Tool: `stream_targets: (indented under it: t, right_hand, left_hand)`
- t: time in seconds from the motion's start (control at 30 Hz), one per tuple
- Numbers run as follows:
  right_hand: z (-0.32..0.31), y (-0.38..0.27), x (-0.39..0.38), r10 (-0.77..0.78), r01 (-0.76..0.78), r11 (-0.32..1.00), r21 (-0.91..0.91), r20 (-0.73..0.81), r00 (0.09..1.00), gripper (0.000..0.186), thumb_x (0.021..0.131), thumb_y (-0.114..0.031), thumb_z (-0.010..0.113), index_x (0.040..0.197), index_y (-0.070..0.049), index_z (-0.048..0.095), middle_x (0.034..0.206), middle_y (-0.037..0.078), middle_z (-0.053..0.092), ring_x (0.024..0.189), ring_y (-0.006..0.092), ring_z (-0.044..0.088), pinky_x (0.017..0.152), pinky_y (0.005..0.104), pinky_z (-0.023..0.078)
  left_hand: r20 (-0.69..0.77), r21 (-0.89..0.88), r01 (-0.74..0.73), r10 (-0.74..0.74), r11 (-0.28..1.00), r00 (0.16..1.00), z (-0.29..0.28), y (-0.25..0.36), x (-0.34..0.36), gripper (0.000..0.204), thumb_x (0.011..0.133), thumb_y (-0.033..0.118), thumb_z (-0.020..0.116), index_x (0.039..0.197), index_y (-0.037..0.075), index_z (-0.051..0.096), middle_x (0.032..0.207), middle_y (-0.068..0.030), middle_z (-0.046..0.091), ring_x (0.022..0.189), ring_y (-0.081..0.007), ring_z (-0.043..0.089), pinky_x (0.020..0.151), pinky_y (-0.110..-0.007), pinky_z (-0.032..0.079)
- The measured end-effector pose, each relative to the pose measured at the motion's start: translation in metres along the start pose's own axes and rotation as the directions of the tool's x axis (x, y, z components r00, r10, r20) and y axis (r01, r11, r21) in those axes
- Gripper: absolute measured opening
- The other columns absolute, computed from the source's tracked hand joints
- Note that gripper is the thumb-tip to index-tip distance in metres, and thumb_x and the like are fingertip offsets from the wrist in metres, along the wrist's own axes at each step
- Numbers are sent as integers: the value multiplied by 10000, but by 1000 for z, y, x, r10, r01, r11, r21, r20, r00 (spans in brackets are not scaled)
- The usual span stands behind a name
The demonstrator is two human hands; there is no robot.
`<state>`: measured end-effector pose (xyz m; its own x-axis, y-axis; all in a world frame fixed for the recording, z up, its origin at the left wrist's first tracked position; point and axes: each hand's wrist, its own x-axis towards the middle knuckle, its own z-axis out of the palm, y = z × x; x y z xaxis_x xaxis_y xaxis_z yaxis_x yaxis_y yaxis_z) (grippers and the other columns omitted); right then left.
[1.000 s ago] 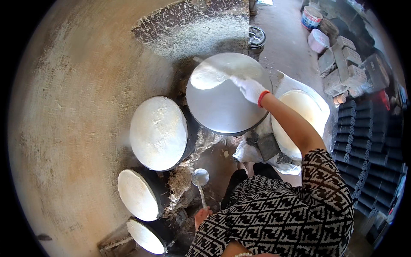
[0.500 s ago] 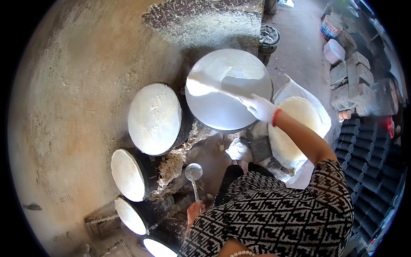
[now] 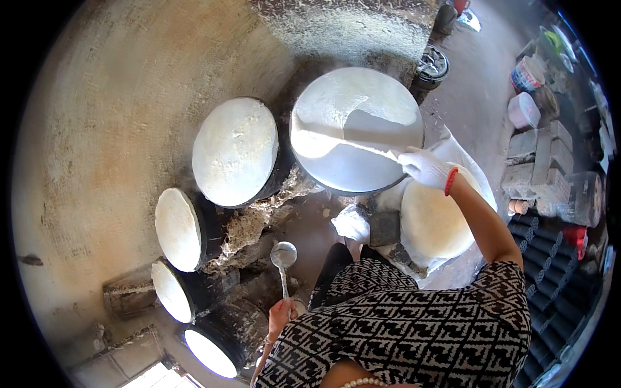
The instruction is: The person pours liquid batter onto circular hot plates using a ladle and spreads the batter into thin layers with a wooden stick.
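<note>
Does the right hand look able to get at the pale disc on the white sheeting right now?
Likely yes: the right hand appears by the edge of the pale disc, with nothing seen blocking the way, though it grips a spreader.

The ladle (image 3: 284, 255) is partly hidden — the end of its handle (image 3: 284, 284).

The large round griddle (image 3: 352, 173) carries white batter (image 3: 333, 94) across its far and left parts, white sheeting (image 3: 462, 153) just to the griddle's right bears a flat pale disc (image 3: 432, 225), and the grey floor (image 3: 469, 87) farther right of the griddle holds a patterned bucket (image 3: 527, 76), a pink tub (image 3: 523, 112) and grey blocks (image 3: 540, 158).
</note>
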<state>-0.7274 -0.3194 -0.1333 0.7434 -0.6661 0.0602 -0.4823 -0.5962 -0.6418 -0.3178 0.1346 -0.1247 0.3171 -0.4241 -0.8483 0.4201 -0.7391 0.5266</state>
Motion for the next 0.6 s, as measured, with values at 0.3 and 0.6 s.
stream_targets:
  t: [0.3,0.6]
  right_hand:
    - [10,29,53,-49,52,997,-60,53,997,297,889,-82,527,1176,-54,601,1006,206,622,893,387,604,791,429,483]
    - [5,8,-25,171,-156,982,107,-160,972,384,890,-19,524,1263,-100,565,949,188,593,903,334,592,826,381,475]
  left_hand:
    - [-129,83,31,-21,996,991,16,4,-17,286,997,203,522,1054,-71,580,765,-48,570,566,-118,493,519,-255,392]
    - [-63,240,91,-79,966,995,-3,31,19,283,999,202,519,1057,-68,582,791,-55,587,583,-118,513,525,-274,413]
